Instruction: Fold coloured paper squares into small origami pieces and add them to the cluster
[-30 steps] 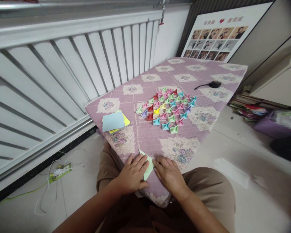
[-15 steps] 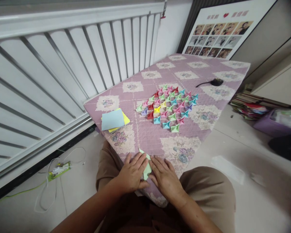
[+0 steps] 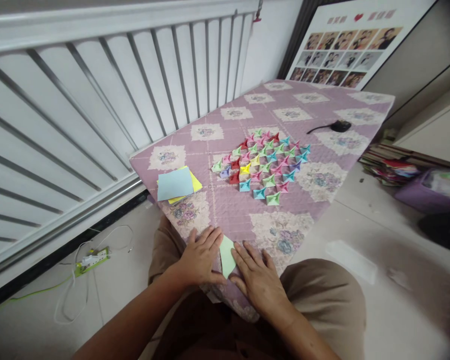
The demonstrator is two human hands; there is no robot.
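Observation:
A pale green folded sheet of paper (image 3: 227, 256) lies flat at the table's near corner, between my two hands. My left hand (image 3: 201, 255) rests palm down with its fingers stretched out at the paper's left edge. On the other side, my right hand (image 3: 255, 272) lies flat, its fingertips touching the paper's right edge. Beyond them several small folded paper pieces (image 3: 264, 165) in green, pink, red, blue and yellow are set out in slanting rows. To the left sits a stack of paper sheets (image 3: 175, 184), light blue on top with yellow beneath.
A purple patterned cloth (image 3: 228, 210) covers the table. A black object with a thin stem (image 3: 339, 126) lies at the far right. A white radiator (image 3: 142, 75) runs along the left. A power strip (image 3: 93, 260) with cables is on the floor. A photo board (image 3: 341, 50) leans behind.
My left hand has slid left off the green paper, so more of it shows. My right hand stays about where it was. The view has shifted slightly.

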